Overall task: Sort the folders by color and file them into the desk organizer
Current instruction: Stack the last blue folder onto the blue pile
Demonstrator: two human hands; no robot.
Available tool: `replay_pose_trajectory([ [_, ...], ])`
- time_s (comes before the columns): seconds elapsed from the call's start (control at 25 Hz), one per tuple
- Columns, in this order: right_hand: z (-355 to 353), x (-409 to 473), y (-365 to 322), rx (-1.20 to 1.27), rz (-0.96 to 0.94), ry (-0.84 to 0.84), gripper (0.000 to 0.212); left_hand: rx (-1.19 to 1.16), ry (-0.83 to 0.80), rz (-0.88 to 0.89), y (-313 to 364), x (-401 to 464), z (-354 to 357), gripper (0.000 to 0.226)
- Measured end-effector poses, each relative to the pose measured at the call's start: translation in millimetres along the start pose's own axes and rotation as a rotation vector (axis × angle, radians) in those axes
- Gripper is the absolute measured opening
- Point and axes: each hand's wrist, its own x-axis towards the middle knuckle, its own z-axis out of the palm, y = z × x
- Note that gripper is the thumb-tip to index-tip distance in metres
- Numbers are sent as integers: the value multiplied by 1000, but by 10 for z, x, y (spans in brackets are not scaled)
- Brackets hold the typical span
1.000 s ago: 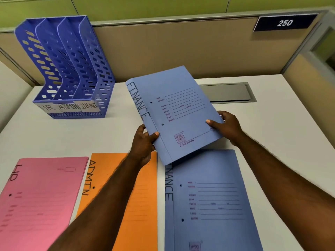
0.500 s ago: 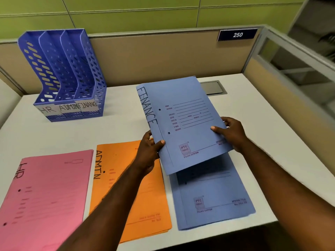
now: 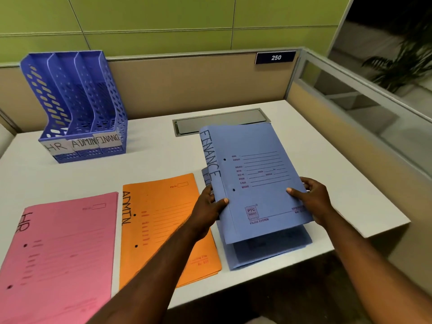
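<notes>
White cubicle desk (image 3: 163, 160): both hands, left hand (image 3: 208, 212) and right hand (image 3: 313, 199), grip a blue FINANCE folder (image 3: 254, 181) above the blue stack (image 3: 275, 253). Pink HR folders (image 3: 63, 249) and orange ADMIN folders (image 3: 163, 225) lie sorted; the far-left organizer (image 3: 77, 106) looks empty, so filing remains.

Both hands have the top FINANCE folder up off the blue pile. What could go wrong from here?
1. The blue pile already reaches the desk's front edge; a nudge might tip it off.
2. The held folder, pinched by left hand and right hand, may flop open.
3. The organizer's slots are narrow; it could enter ADMIN instead.
</notes>
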Motion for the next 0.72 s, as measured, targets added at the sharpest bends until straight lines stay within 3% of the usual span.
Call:
replay_pose_trajectory([
  [0.52, -16, 77, 602, -182, 86, -5, 54, 175, 82, -210, -490, 144, 189, 48],
  [0.72, 45, 86, 793, -298, 102, 7, 49, 272, 161, -155, -596, 183, 236, 38],
])
